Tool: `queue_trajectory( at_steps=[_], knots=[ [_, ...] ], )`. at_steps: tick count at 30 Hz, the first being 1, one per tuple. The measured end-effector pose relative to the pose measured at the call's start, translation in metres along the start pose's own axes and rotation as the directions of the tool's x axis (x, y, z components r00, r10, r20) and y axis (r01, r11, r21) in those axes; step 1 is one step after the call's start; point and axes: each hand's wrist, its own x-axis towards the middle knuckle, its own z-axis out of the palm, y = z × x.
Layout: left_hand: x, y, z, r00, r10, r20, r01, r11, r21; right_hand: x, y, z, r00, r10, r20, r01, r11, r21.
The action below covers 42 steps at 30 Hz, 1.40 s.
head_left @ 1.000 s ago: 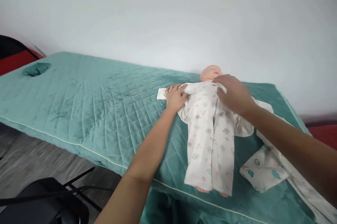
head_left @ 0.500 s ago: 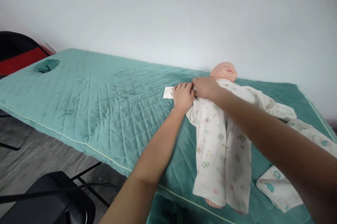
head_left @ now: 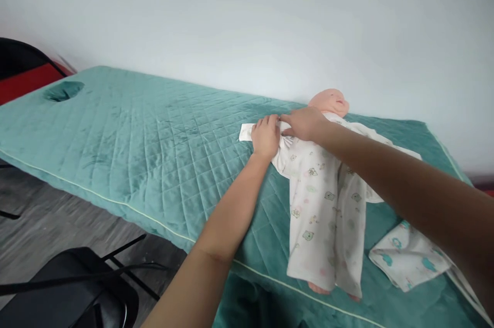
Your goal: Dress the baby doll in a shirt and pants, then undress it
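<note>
A baby doll (head_left: 327, 101) lies face up on the bed, its head at the wall side and its feet toward me. It wears a white romper (head_left: 314, 204) printed with small green animals. My left hand (head_left: 265, 137) is closed over the sleeve (head_left: 246, 132), which lies stretched out to the left; its flat cuff end shows beyond my fingers. Beside it, my right hand (head_left: 303, 123) pinches the gathered cloth of the same sleeve near the doll's shoulder. The doll's arm inside is hidden. My right forearm covers part of the romper's far side.
A green quilted massage bed (head_left: 162, 153) with a face hole (head_left: 64, 91) stands along a white wall. A folded white patterned cloth (head_left: 409, 258) lies to the right of the doll. Black chairs (head_left: 73, 287) stand below the bed's near edge and at far left.
My right hand has shifted slightly, and bunched sleeve cloth now shows between my hands. The romper's legs lie a little differently. The view has tilted slightly.
</note>
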Motion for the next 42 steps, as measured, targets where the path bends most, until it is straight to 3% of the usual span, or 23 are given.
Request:
queue_trajectory(
  at_steps=[6,12,19,24,27,31,37,40,42],
  knots=[
    [-0.003,-0.009,-0.001,0.998,0.018,-0.056,-0.022,0.997,-0.07,-0.017,0.017,-0.001,0.998,0.044,-0.045,-0.047,0.996,-0.073],
    [-0.004,-0.013,0.001,0.999,-0.028,-0.016,0.026,0.992,-0.12,-0.038,0.031,-0.006,0.99,0.11,-0.085,-0.118,0.989,-0.085],
    [-0.011,-0.009,-0.002,0.996,-0.083,0.041,0.083,0.997,0.0,-0.048,0.035,-0.013,0.985,0.143,-0.092,-0.152,0.984,-0.095],
    [-0.012,-0.003,-0.003,0.996,-0.087,-0.008,0.087,0.992,0.088,-0.033,0.026,-0.008,0.991,0.122,-0.047,-0.124,0.991,-0.044],
    [-0.012,0.001,-0.002,1.0,-0.011,-0.021,0.015,0.987,0.163,-0.02,0.017,-0.002,0.995,0.092,-0.031,-0.093,0.996,-0.009],
    [-0.012,0.002,0.0,0.99,0.134,0.043,-0.14,0.966,0.219,-0.01,0.01,0.007,0.998,0.051,-0.043,-0.049,0.997,0.056],
    [-0.013,-0.001,-0.001,0.996,0.089,0.018,-0.09,0.962,0.256,-0.039,0.027,0.011,0.973,0.076,-0.216,-0.019,0.968,0.252],
    [-0.014,-0.002,-0.002,1.0,0.023,-0.021,-0.016,0.964,0.265,-0.071,0.05,0.02,0.914,0.106,-0.391,0.019,0.953,0.303],
    [-0.016,-0.002,-0.003,0.999,-0.01,-0.032,0.018,0.963,0.27,-0.091,0.065,0.035,0.851,0.209,-0.482,-0.028,0.934,0.356]
  ],
)
